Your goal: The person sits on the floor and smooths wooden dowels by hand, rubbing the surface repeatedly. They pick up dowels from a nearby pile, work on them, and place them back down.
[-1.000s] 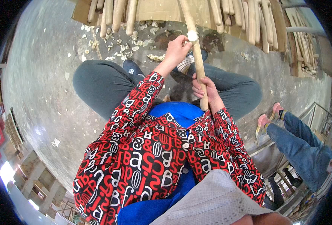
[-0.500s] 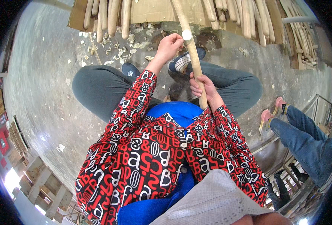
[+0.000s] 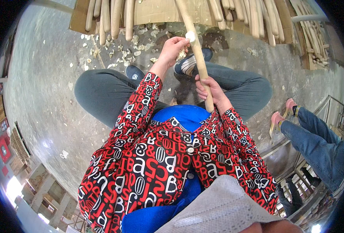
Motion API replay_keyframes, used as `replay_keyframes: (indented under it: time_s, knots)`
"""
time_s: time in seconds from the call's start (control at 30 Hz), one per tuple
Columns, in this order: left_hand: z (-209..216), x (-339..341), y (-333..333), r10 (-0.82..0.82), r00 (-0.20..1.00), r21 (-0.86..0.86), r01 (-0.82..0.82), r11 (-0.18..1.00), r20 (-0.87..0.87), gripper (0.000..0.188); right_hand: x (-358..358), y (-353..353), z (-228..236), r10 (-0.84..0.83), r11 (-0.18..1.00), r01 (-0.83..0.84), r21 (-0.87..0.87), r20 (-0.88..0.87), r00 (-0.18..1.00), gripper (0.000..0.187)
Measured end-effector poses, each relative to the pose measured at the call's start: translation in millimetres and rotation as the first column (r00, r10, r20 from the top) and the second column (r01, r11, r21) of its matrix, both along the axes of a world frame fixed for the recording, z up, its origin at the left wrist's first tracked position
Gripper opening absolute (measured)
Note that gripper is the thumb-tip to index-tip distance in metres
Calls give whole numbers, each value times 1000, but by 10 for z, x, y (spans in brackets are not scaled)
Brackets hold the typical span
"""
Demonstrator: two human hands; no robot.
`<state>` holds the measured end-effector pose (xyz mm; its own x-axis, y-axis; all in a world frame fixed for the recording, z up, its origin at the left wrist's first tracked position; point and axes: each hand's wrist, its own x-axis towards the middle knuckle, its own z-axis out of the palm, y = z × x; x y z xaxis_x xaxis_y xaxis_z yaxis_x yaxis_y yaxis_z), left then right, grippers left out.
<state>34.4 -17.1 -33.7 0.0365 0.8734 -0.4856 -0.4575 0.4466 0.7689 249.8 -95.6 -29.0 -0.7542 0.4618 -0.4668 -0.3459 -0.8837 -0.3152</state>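
A long, pale wooden handle (image 3: 199, 62), smooth and slightly bent, runs from near my belly to the cardboard in front. My right hand (image 3: 211, 90) is wrapped round it close to its near end. Farther up, a small white round piece (image 3: 190, 36) lies against the handle; whether it is a sticker cannot be made out. My left hand (image 3: 173, 49) pinches the left edge of this round piece between thumb and forefinger, its other fingers curled.
Several similar wooden handles (image 3: 253, 19) lie on cardboard (image 3: 156, 13) ahead, with more stacked at far right (image 3: 313, 39). Pale round scraps (image 3: 129, 54) litter the concrete floor. My bent legs flank the handle. Another person's legs (image 3: 315, 143) are at the right.
The wooden handle's upper part and the white round piece have shifted slightly left. My left thumb and forefinger now overlap the round piece's edge. My right hand keeps its grip.
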Motion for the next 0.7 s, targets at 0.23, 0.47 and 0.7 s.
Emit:
replay_keyframes:
  time_s: [0.23, 0.47, 0.7]
  knots:
    - [-14, -51, 7, 41, 789, 241, 137, 961, -613, 20, -49, -14, 14, 27, 995, -52, 88, 260, 965, 20]
    - [357, -252, 315, -106, 220, 63, 646, 761, -970, 24, -47, -24, -2, 67, 994, -87, 71, 250, 966, 20]
    - [297, -140, 322, -85, -153, -167, 681, 713, -985, 20, -134, -34, 18, 77, 978, -158, 139, 462, 884, 18]
